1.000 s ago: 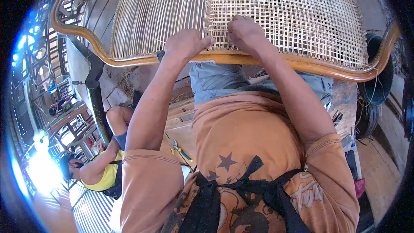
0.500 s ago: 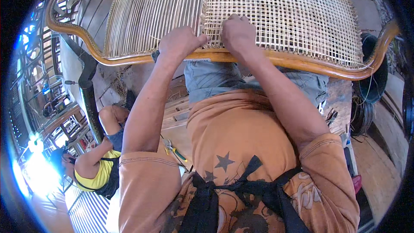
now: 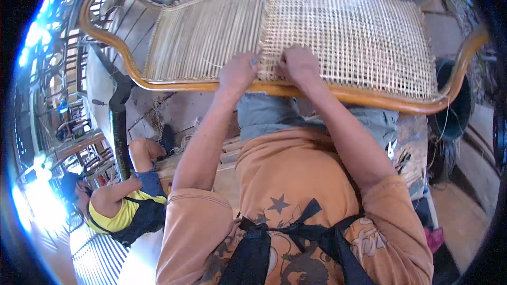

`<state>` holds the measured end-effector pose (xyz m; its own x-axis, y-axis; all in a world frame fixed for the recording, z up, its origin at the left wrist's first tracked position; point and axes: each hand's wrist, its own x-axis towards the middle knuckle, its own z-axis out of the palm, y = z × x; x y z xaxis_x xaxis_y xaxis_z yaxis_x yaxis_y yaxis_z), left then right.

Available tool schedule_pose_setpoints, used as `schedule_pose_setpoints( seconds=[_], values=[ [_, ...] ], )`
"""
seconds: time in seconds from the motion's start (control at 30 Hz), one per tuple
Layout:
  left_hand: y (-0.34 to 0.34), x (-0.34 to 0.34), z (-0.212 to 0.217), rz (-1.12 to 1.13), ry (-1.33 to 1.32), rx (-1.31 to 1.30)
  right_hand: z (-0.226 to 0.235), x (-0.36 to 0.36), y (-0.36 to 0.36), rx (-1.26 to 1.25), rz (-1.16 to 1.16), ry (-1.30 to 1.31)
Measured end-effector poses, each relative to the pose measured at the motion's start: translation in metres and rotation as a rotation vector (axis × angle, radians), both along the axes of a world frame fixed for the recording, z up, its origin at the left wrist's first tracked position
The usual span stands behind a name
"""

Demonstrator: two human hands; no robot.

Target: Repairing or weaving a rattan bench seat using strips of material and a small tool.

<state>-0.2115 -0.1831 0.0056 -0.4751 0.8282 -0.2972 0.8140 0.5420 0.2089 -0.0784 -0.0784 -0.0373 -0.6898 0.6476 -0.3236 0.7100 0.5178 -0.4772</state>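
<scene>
A woven cane panel (image 3: 348, 37) fills a curved wooden frame (image 3: 369, 103) across my lap. Its right part is an open lattice, while the left part (image 3: 200, 37) has only close lengthwise strands. My left hand (image 3: 237, 75) is closed in a pinch over the panel near the border of the two parts. A small bluish-grey bit shows at its fingertips, too little to name. Just to the right, my right hand (image 3: 301, 66) is curled against the lattice near the front rail. What its fingers hold is hidden. A loose strand lies left of my left hand.
Another person in a yellow top (image 3: 108, 215) sits low on the left. Beside my right thigh, several hand tools (image 3: 402, 159) lie on a board. A dark round container (image 3: 455, 100) stands behind the frame's right end. Slatted furniture (image 3: 97, 248) stands at lower left.
The panel and frame now sit lower in the view, shifted slightly right on the left side. My left hand's fingers have drawn into a tighter pinch. My right hand stays curled on the lattice.
</scene>
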Motion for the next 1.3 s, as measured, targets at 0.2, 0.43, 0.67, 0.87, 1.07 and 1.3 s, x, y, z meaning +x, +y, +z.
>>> schedule_pose_setpoints(
  seconds=[0.2, 0.43, 0.67, 0.87, 1.07, 1.3],
  values=[
    [0.01, 0.001, -0.006, -0.082, -0.018, -0.074, -0.007, 0.017, -0.001, 0.01, 0.016, 0.195],
    [0.013, -0.005, 0.008, -0.133, 0.103, -0.188, -0.001, 0.015, -0.003, 0.047, -0.004, 0.288],
    [-0.006, -0.047, 0.057, 0.449, -0.42, 0.341, 0.041, 0.04, 0.001, -0.441, -0.303, 0.651],
    [-0.003, 0.066, 0.055, 0.283, -0.888, 0.396, 0.067, 0.06, -0.053, -1.303, -0.252, 0.874],
    [-0.013, -0.003, 0.001, -0.158, 0.256, 0.561, 0.071, 0.122, 0.0, -0.368, -0.206, 0.085],
    [-0.004, -0.015, -0.002, -0.109, -0.121, 0.171, 0.083, 0.109, 0.045, -0.151, 0.177, -0.239]
  ],
)
